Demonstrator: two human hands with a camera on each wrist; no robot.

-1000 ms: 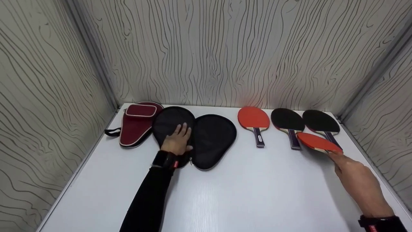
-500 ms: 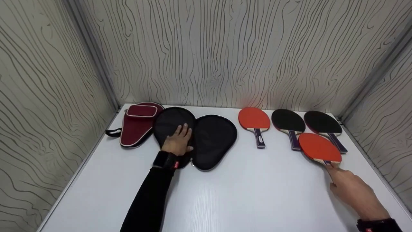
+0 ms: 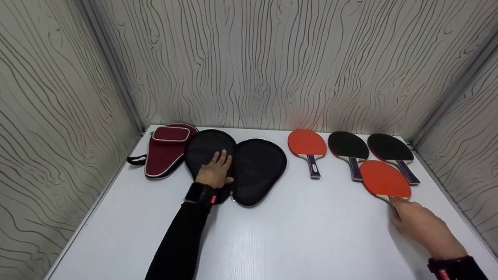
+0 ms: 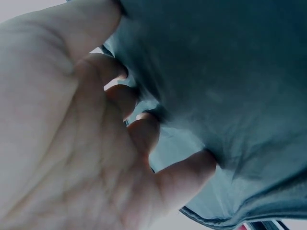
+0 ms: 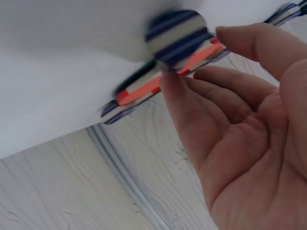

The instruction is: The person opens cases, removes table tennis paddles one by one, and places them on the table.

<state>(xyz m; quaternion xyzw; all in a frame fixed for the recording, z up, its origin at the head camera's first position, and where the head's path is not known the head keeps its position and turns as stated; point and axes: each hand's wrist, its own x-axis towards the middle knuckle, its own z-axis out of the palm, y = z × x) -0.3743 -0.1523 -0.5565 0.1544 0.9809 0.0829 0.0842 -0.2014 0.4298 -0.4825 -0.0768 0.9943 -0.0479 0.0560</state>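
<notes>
My right hand (image 3: 422, 225) pinches the handle of a red-faced table tennis paddle (image 3: 386, 179) between thumb and fingers. The striped butt of that handle (image 5: 176, 36) faces the right wrist camera. A black paddle case (image 3: 260, 171) lies spread open in two halves on the table. My left hand (image 3: 213, 172) rests on its left half, fingers spread and their tips touching the dark fabric (image 4: 230, 86) in the left wrist view. Part of that half is hidden under the hand.
A red paddle case (image 3: 165, 153) with white piping and a black strap lies left of the black one. Along the back right lie another red paddle (image 3: 307, 143) and two black paddles (image 3: 348, 146). Patterned walls (image 3: 249, 66) border the white table (image 3: 295, 233).
The held red paddle has turned from nearly edge-on to showing its red face, and my right hand has shifted slightly left. My left hand stays on the black case.
</notes>
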